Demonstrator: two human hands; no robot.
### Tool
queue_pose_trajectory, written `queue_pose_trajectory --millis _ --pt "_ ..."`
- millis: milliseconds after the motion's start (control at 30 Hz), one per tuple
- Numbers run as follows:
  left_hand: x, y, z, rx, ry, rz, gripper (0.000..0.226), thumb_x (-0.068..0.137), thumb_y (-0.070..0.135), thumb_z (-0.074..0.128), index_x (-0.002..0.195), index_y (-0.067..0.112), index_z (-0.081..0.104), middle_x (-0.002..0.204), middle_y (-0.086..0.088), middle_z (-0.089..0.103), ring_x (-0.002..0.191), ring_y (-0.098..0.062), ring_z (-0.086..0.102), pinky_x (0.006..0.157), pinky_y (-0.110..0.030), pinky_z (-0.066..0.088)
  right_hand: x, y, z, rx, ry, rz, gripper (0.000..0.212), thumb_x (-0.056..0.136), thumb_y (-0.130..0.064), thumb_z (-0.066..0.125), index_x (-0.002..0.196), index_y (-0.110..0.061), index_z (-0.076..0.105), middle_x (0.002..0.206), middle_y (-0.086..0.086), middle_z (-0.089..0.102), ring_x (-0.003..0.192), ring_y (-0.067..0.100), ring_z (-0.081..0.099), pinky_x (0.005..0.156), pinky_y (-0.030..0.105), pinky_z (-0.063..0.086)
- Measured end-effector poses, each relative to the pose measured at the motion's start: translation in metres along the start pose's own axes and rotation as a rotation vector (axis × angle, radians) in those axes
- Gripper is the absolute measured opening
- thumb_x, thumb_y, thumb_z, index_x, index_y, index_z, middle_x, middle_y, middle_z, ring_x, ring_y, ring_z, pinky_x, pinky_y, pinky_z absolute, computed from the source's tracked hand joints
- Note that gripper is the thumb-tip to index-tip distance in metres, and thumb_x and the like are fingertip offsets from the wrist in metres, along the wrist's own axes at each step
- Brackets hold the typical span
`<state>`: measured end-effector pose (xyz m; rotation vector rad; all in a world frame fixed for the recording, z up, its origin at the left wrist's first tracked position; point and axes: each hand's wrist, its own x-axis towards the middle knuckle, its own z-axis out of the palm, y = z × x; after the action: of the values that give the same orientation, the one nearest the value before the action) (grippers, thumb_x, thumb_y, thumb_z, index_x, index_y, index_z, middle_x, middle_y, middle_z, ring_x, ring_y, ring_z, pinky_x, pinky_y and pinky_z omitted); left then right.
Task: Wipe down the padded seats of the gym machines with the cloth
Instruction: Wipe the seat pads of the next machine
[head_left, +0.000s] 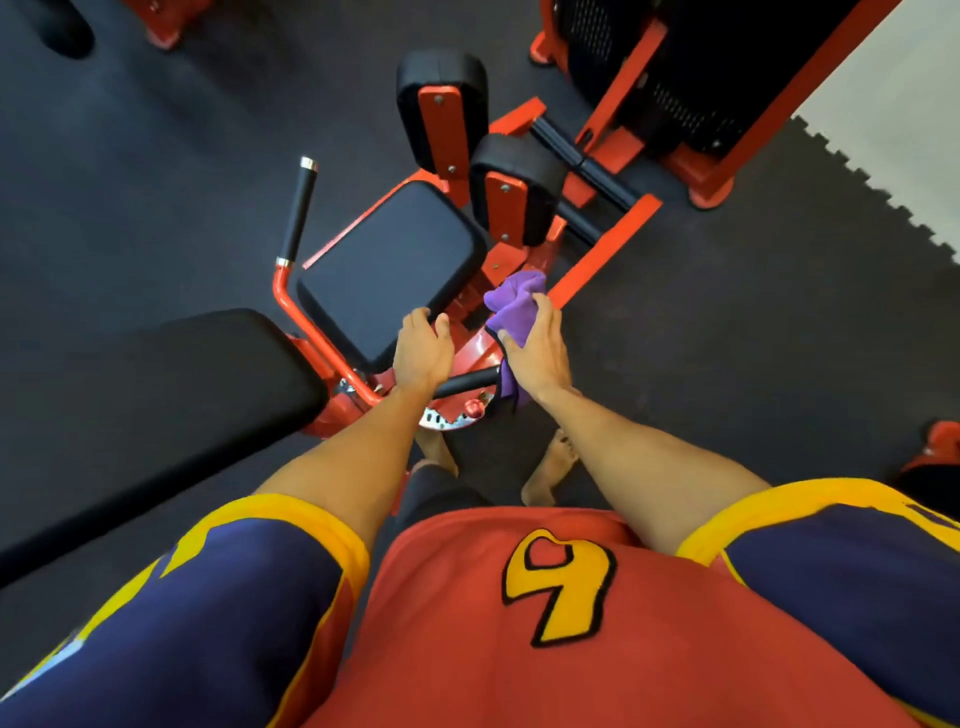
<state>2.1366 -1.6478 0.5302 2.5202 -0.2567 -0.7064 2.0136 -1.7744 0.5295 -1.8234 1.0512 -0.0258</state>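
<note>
A black padded seat (387, 273) on a red-framed machine lies in the middle of the head view. My left hand (422, 349) rests on the seat's near right corner with relaxed fingers. My right hand (535, 356) grips a bunched purple cloth (511, 304) just right of the seat, above the red frame and off the padding. A larger black backrest pad (171, 410) stretches to the left. Two upright black pads (441, 111) (519, 187) stand beyond the seat.
A black handle bar (298, 210) rises left of the seat, and another handle (462, 383) lies under my wrists. A red weight-stack frame (691, 104) stands at the back right. Dark rubber floor (727, 332) surrounds the machine. My bare feet (550, 467) stand close to its base.
</note>
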Motion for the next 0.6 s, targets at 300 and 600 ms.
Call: queue_pose_trajectory --millis 300,600 --pt "-0.022 0.100 0.030 -0.076 0.036 0.077 0.047 0.107 0.039 0.038 0.140 0.007 0.047 0.143 -0.016 0.050 0.133 -0.033 0.047 0.108 -0.045 0.038 0.021 0.013 -0.111 -0.101 0.014 -0.082 0.066 0.097 -0.032 0.066 0.152 -0.026 0.032 0.149 0.003 0.038 0.131 0.035 0.052 0.097 0.045 0.047" --pt "0.035 0.174 0.035 -0.208 0.361 -0.011 0.056 0.106 0.046 0.033 0.150 0.011 0.037 0.152 -0.010 0.044 0.139 -0.027 0.043 0.113 -0.047 0.037 0.090 -0.022 -0.156 -0.114 -0.024 -0.302 0.068 0.095 -0.033 0.070 0.153 -0.024 0.036 0.142 0.003 0.042 0.125 0.030 0.056 0.088 0.047 0.055"
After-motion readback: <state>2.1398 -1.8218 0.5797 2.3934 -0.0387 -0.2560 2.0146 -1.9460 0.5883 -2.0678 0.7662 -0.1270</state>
